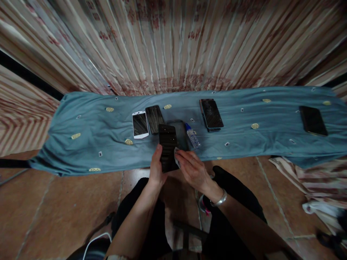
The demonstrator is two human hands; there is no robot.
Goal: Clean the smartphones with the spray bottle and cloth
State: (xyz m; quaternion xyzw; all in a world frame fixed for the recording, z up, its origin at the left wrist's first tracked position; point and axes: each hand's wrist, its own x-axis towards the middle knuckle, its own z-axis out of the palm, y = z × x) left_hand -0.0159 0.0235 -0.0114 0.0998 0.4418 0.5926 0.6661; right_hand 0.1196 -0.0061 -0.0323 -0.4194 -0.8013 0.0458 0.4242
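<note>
My left hand (pixel 157 167) grips a black phone (pixel 168 144) by its left edge, holding it above the near edge of a blue cloth (pixel 81 144). My right hand (pixel 193 169) presses a small white wipe (pixel 176 154) against the phone's right side. A silver bangle (pixel 219 199) circles my right wrist. Just beyond the phone, a small clear bottle with a blue cap (pixel 193 135) lies on the cloth beside another dark phone (pixel 181 133).
On the cloth lie a white phone (pixel 140 124), a black phone (pixel 154 119), a cracked dark phone (pixel 211 114) and a dark phone far right (pixel 312 120). A patterned curtain (pixel 173 43) hangs behind. The floor is brown tile (pixel 54 209); bedding (pixel 311 180) is bunched at right.
</note>
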